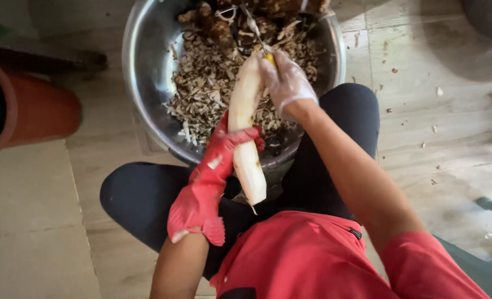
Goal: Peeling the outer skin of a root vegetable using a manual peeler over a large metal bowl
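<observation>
**Peeling a root over a steel bowl**

Over the bowl (146, 94), between the seated person's knees, a long pale root (246, 127) is held on a slant, top end above the bowl, lower end toward the lap. Left hand (215, 166), in a red rubber glove, has its fingers (243, 134) closed round the root's middle; likely a steadying grip, keeping it angled so scraps drop inside. Right hand (287, 83), in a thin clear glove, is curled shut on a peeler (269, 57) with a yellow handle, mostly hidden, at the root's top end. Blade itself too small to make out.

Bowl sits on the floor (35, 221), pale tiles. Inside: a heap of brown-and-white peelings (213, 83), plus dark unpeeled roots (224, 22) at the far side. Root surface looks almost fully white, little skin left.

An orange pot (41, 111) stands left of the bowl, well apart. Small scraps dot the floor on the right. No packages, labels or signs visible.
</observation>
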